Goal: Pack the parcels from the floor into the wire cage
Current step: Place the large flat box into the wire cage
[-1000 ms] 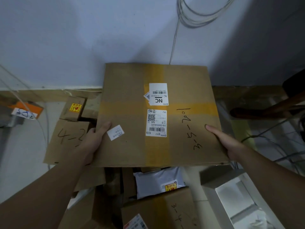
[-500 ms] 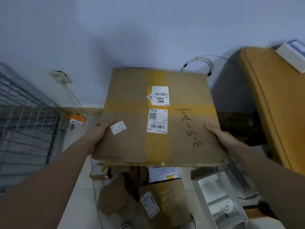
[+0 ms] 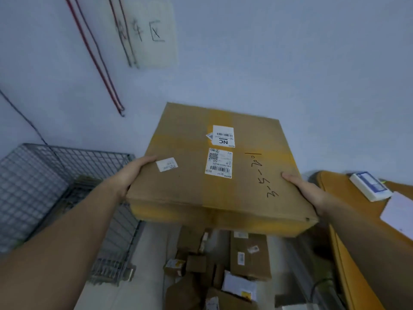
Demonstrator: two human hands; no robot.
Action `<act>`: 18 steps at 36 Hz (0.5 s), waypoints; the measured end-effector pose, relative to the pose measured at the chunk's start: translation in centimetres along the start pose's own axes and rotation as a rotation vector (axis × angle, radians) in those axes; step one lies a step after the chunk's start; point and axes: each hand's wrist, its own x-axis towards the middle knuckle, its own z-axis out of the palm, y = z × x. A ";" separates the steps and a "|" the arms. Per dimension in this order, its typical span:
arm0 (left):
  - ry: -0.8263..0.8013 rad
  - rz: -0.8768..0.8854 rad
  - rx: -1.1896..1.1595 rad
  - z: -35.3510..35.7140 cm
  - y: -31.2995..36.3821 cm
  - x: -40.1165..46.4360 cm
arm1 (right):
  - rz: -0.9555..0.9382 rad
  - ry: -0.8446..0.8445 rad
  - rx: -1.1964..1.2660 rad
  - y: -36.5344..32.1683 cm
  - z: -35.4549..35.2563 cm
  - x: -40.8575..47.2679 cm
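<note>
Since half a second ago the big box (image 3: 214,168) has come up higher and the view has swung left: the wire cage (image 3: 40,186) now shows far more of itself, and the floor pile sits lower and smaller under the box.

My left hand (image 3: 131,173) grips the box's left edge, thumb on top beside a small white sticker (image 3: 166,164), fingers hidden under it. My right hand (image 3: 306,189) grips the right edge, thumb flat on top, fingers underneath. Both hands wrap the box; it is held in the air, tilted, near edge lower.

On the box top between my hands: 2 larger white shipping labels (image 3: 220,162), one above the other on a yellow tape cross, plus handwritten "3-5-701" near my right thumb. So 3 white stickers in all.

Left of my left hand and lower, 1 wire cage, open top, some flat cardboard inside it. Below the box, parcels on the floor (image 3: 225,271): about 8 brown cartons and 1 white bag, blurred, count rough.

Right of my right hand, 1 orange table edge (image 3: 335,220) with 1 white-blue packet (image 3: 371,185) and 1 white sheet (image 3: 397,211).

On the wall above the grip: 1 handwritten paper sign (image 3: 154,34), 2 red cords (image 3: 96,57).
</note>
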 end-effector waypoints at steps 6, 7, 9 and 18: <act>0.142 0.145 -0.142 -3.3 3.5 -11.1 | -0.183 -0.106 -0.039 -8.1 1.9 -5.1; 0.165 0.156 -0.172 -4.0 3.7 -12.8 | -0.211 -0.136 -0.054 -9.5 2.4 -6.1; 0.217 0.181 -0.218 -5.6 3.6 -16.3 | -0.256 -0.192 -0.088 -12.1 3.7 -8.1; 0.442 0.246 -0.369 -11.5 -0.5 -30.2 | -0.319 -0.394 -0.259 -19.9 12.0 -14.3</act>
